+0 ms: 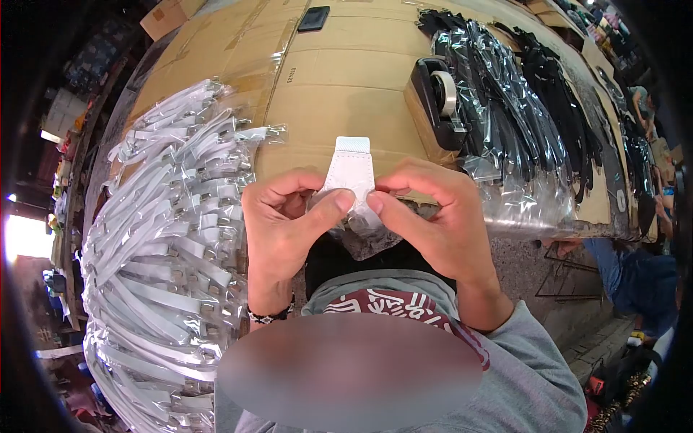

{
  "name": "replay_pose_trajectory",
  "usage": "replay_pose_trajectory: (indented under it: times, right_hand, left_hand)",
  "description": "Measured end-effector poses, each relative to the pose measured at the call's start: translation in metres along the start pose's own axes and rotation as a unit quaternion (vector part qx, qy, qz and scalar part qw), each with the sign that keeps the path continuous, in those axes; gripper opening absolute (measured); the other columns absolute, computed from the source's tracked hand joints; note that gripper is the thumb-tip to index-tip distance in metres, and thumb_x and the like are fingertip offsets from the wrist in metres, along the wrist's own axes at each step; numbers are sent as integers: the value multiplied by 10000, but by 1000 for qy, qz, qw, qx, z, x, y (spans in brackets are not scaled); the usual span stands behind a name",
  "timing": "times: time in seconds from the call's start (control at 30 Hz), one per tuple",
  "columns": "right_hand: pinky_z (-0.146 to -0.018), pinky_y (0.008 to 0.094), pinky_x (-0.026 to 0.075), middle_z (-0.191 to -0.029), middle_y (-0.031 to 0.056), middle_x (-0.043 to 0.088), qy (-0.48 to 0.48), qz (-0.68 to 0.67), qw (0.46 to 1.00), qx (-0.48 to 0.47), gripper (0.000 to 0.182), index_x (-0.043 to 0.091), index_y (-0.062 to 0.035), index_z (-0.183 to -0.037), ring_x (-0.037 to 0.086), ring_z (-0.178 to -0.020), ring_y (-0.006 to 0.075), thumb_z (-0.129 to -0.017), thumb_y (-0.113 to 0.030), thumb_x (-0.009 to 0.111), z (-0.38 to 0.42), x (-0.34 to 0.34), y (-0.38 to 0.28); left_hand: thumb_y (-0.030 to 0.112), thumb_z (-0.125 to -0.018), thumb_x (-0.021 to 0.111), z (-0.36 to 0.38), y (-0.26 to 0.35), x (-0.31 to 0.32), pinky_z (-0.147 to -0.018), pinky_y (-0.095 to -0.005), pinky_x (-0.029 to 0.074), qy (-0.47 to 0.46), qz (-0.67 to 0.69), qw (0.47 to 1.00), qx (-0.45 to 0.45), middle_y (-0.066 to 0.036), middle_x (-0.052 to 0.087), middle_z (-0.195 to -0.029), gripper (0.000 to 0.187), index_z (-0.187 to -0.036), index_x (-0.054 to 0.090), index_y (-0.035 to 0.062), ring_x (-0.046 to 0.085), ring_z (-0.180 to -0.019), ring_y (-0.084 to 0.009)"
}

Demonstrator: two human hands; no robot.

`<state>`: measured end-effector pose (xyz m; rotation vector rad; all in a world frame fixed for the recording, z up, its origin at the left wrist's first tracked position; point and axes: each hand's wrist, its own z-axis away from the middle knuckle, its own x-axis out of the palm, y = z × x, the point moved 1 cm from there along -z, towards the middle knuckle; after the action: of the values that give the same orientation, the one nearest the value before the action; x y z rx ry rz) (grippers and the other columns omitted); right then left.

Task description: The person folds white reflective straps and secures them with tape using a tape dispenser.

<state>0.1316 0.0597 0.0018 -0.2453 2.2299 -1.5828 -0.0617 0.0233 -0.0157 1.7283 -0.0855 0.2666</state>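
A pair of white suspenders (349, 170) is held up in front of my body, its stitched patch and short elastic end pointing away from me. My left hand (283, 220) pinches the patch's left side, thumb on top. On the right side, my right hand (437, 213) grips it between thumb and curled fingers. Crumpled clear plastic (364, 234) hangs below the patch, between both hands. To the left lies a large pile of bagged white straps (170, 270) with metal clips.
Flattened cardboard (346, 79) covers the table. A black tape dispenser (437, 105) stands on the right, beside bagged black straps (498, 101). At the far edge lies a black phone (314, 19). Another person's jeans (639, 278) show at right.
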Motion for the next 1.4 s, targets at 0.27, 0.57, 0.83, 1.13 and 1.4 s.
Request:
replay_pose_trajectory:
  times: [0.27,0.57,0.83,1.13,1.4]
  right_hand:
    - [-696,284,499,-843,87,695,34,-7,997,-62,145,700,33,-959,655,-758,149,-888,-93,714,-4,1,4]
    - [-735,291,505,-860,91,699,4,-31,999,-10,133,686,38,-926,663,-792,158,-879,-82,720,-4,-3,1]
    - [-714,286,500,-818,88,695,5,-1,999,-31,139,681,37,-906,663,-762,158,-856,-80,737,-5,-4,0]
    - [-701,283,497,-766,70,681,-44,14,999,-1,136,664,27,-853,645,-727,134,-850,-85,741,-11,-9,-8]
    - [-684,267,475,-733,51,658,-45,17,999,18,133,652,21,-816,594,-698,107,-841,-80,735,-12,-7,-3]
  left_hand:
    - [-69,-839,755,0,2,2,-687,-221,516,-10,9,1000,7,-71,711,-867,119,-948,710,-89,640,-777,-77]
    - [-37,-845,780,1,4,4,-737,-238,533,-29,-1,1000,-2,-93,730,-901,146,-973,726,-81,659,-816,-97]
    - [-13,-844,798,0,5,3,-745,-242,533,-58,5,998,-15,-95,735,-910,171,-987,731,-80,658,-832,-100]
    - [-28,-818,812,-1,6,-2,-767,-258,524,-87,-21,996,-1,-79,738,-917,144,-939,740,-63,649,-848,-95]
    - [-24,-816,804,-1,4,2,-683,-230,485,-75,-65,995,-23,-69,730,-859,124,-916,739,-58,625,-761,-76]
